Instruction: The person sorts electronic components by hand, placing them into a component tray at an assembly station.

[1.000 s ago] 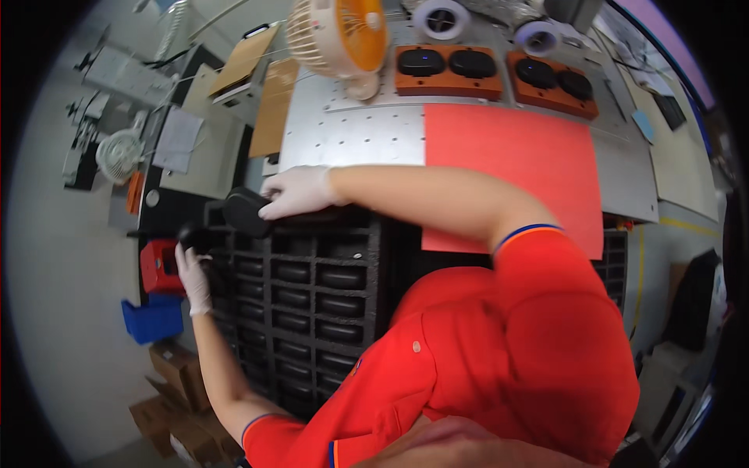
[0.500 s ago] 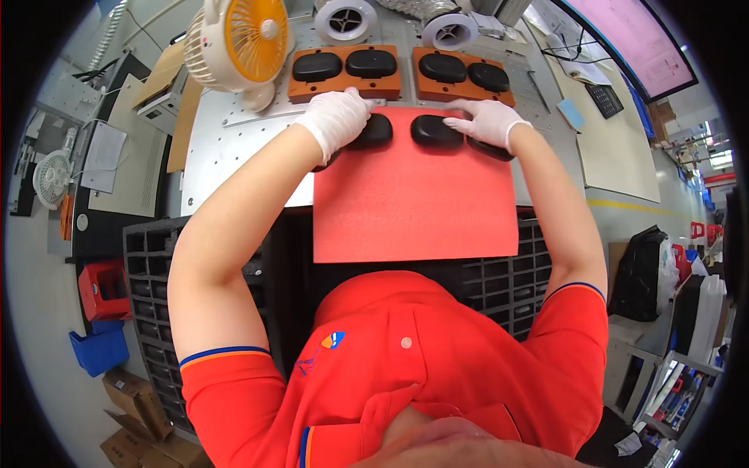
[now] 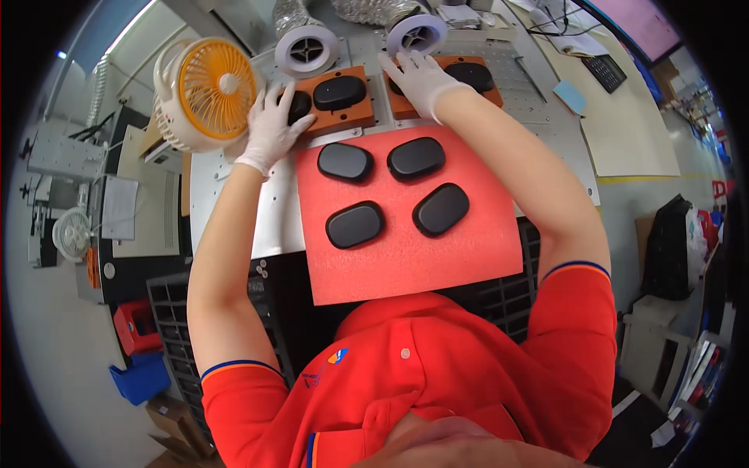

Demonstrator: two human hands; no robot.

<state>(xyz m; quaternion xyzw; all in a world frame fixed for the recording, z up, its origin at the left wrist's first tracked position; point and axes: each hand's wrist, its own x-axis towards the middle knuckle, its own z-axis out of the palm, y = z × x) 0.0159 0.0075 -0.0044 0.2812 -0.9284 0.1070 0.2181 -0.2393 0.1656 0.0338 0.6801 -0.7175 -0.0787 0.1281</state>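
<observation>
Both my hands wear white gloves. My left hand [image 3: 273, 129] is at the left end of an orange block [image 3: 360, 118], its fingers spread beside a black rounded case [image 3: 299, 106]. Another black case [image 3: 339, 92] sits to the right in that block. My right hand [image 3: 421, 82] reaches over a second orange block [image 3: 490, 92] with fingers stretched out, mostly covering its left part. A black case [image 3: 470, 76] shows in that block's right part. Nearer me, several loose black cases [image 3: 346, 161] lie apart on a red foam sheet [image 3: 406, 269].
A cream and orange fan [image 3: 211, 90] stands left of my left hand. Two white round duct nozzles [image 3: 307, 51] rise behind the blocks. The perforated metal table [image 3: 277, 210] lies under everything. To the right are a keyboard [image 3: 603, 74] and a blue pad [image 3: 570, 97].
Both hands have left the cases on the red sheet and moved forward to the orange blocks. The cases on the sheet now lie uncovered in two rows. The view has shifted.
</observation>
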